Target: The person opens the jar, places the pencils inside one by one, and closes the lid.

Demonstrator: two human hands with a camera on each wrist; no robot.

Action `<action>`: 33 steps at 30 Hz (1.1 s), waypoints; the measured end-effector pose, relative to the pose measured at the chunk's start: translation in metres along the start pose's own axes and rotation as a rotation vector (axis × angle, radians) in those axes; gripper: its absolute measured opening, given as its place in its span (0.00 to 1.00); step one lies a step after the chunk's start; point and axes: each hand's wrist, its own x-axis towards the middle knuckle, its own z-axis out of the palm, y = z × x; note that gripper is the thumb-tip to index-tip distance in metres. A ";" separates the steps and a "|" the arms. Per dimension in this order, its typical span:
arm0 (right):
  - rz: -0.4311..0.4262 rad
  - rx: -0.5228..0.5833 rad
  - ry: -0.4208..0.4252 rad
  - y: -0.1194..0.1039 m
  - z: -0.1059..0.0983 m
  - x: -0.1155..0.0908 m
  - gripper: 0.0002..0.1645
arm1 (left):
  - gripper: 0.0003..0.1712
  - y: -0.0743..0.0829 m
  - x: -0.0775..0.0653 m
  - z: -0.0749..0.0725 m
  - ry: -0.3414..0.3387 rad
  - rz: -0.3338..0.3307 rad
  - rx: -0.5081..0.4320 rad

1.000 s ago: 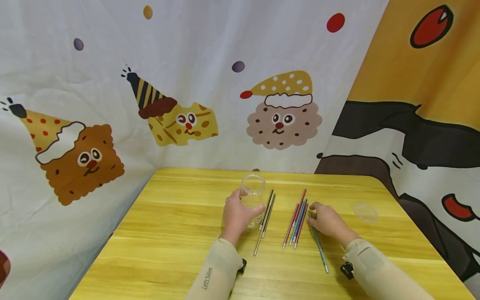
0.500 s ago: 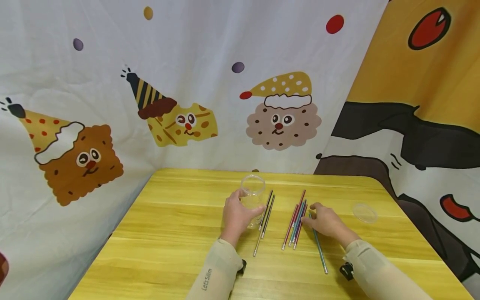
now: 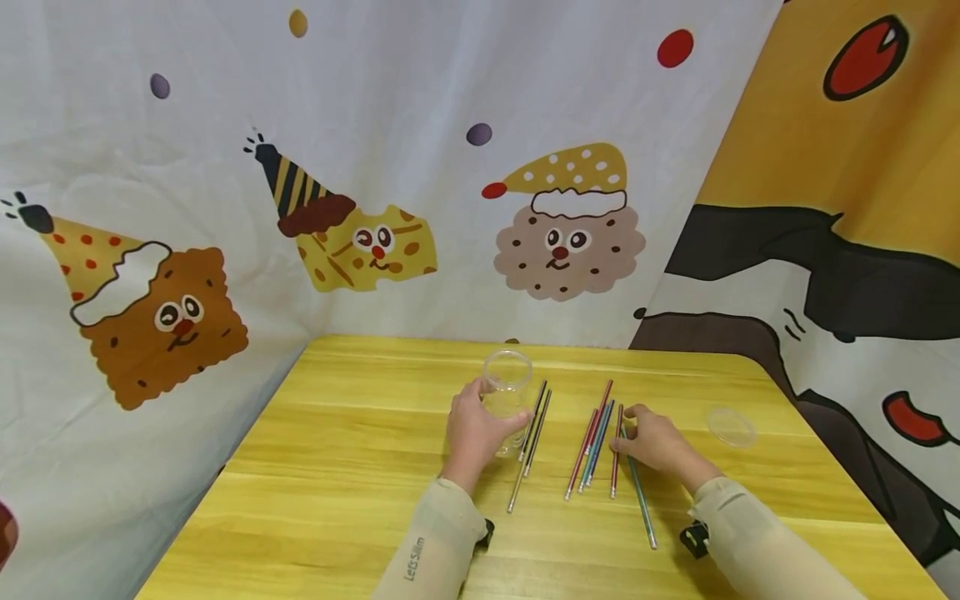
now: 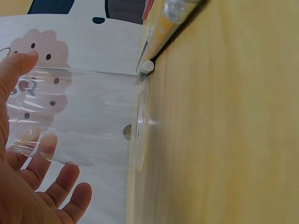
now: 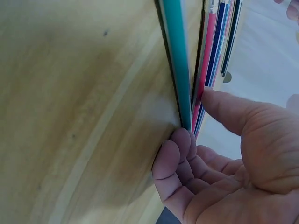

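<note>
In the head view, a clear jar [image 3: 507, 403] is stood upright on the desk [image 3: 337, 483], its mouth uncovered and pointed toward 12 o'clock. It is grasped by the left hand [image 3: 480, 433], with the fingers and thumb curved around its wall. Dark pencils [image 3: 537, 433] are laid close by it at 4 o'clock, and farther out in that direction lies a bundle of red, blue and teal pencils [image 3: 599, 446].

A single red pencil [image 3: 615, 473] is touched by the thumb of the right hand [image 3: 660, 446] at its 9 o'clock side. The right hand's fingers are loosely bent, and a gap to the thumb is seen in the right wrist view, so no firm grip is shown. A separate teal pencil [image 3: 642, 500] is angled away from the fingertips toward 5 o'clock. A clear lid [image 3: 732, 427] is laid flat between 2 and 3 o'clock of that hand.

With only the thumb seen against it, the red pencil could be rolled away if pressed off-centre. The teal one might be nudged or crossed, being so near the fingertips. The jar could be tipped onto the dark pencils if the left hand were shifted carelessly, and thin walls might be dented by too hard a squeeze.
</note>
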 end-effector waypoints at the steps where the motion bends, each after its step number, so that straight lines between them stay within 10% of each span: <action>1: 0.004 0.001 0.004 0.000 0.000 0.000 0.45 | 0.41 0.000 0.000 0.000 0.001 0.001 0.004; 19: 0.073 -0.039 -0.004 -0.001 -0.013 0.007 0.38 | 0.41 -0.002 0.000 0.001 0.006 0.000 0.014; 33: 0.142 0.170 -0.044 0.003 -0.012 0.002 0.20 | 0.43 -0.001 -0.001 0.000 0.004 0.007 0.000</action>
